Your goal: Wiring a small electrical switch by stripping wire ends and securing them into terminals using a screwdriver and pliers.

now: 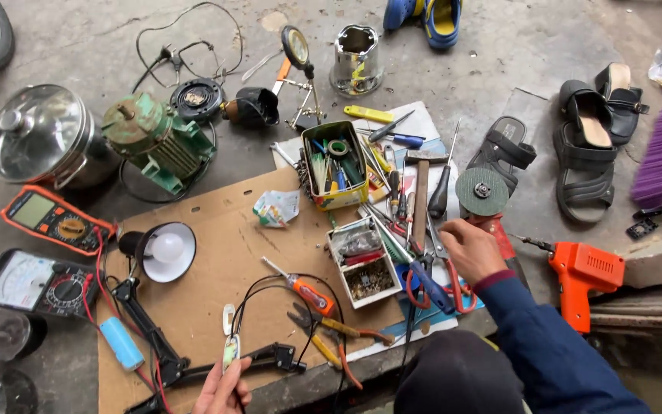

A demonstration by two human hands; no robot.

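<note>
While the person sat over a sheet of brown cardboard (224, 253) laid on the concrete floor, both hands were busy at its near edge. At the cardboard's near-left corner, the left hand (224, 387) pinched a small pale oblong device (230, 351) between fingertips, its long axis pointing away from the body, thin black wires looping off it across the board. Off the cardboard's right edge, the right hand (470, 249) rested with fingers curled loosely over a heap of hand tools — I could not tell whether it gripped anything. Blue-handled pliers (430, 287) lay just nearer the body than that hand, touching or almost touching it, their handles angled toward the cardboard; the right hand was plainly the closer one.

Counted from the cardboard outward: two multimeters (51, 218) off its left edge, one green motor (155, 142) beyond its far-left corner, one yellow tin (336, 163) of small parts on its far edge, one lamp (166, 251) on it, one grinder disc (482, 192) and one orange drill (582, 276) to its right — and two dark sandals (584, 149) further right.
</note>
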